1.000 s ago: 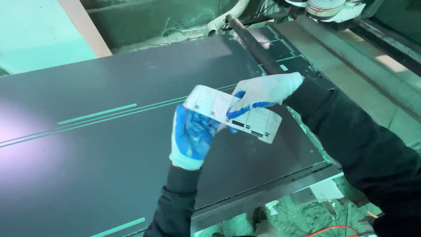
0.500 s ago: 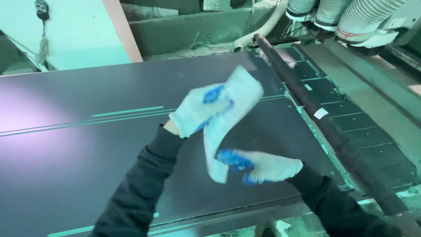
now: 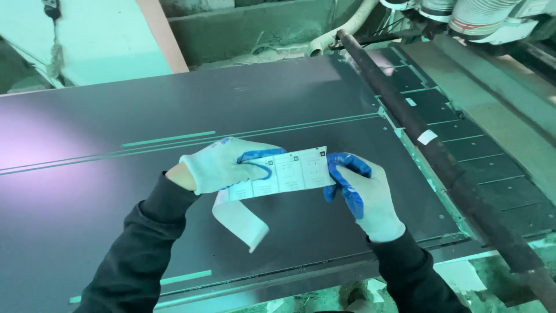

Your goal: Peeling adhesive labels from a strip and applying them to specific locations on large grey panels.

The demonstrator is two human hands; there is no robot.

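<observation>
We see two gloved hands over a big dark panel (image 3: 174, 116) that lies flat on the machine's surface. The gloves are white with blue palms and fingertips.

Our left hand (image 3: 229, 165) holds the left part of a white strip of labels (image 3: 289, 171). Its grip is closed on the strip, with the thumb on top. Our right hand (image 3: 362, 194) pinches the right end of the same strip, fingers bent around the edge. So both grips are clenched on the strip, and it is stretched flat between them, facing up, maybe so the small printed squares are easy to see.

The strip is in the air just above the panel, near the middle of the view. A loose paper tail (image 3: 240, 223) curls down from the left hand toward 6 o'clock. It looks like peeled backing, but we cannot tell for sure.

At 3 o'clock a long dark bar (image 3: 440, 156) runs along the panel's right edge. Grey hoses (image 3: 480, 17) hang at 1 o'clock. A pale wall (image 3: 98, 40) stands at 11 o'clock.
</observation>
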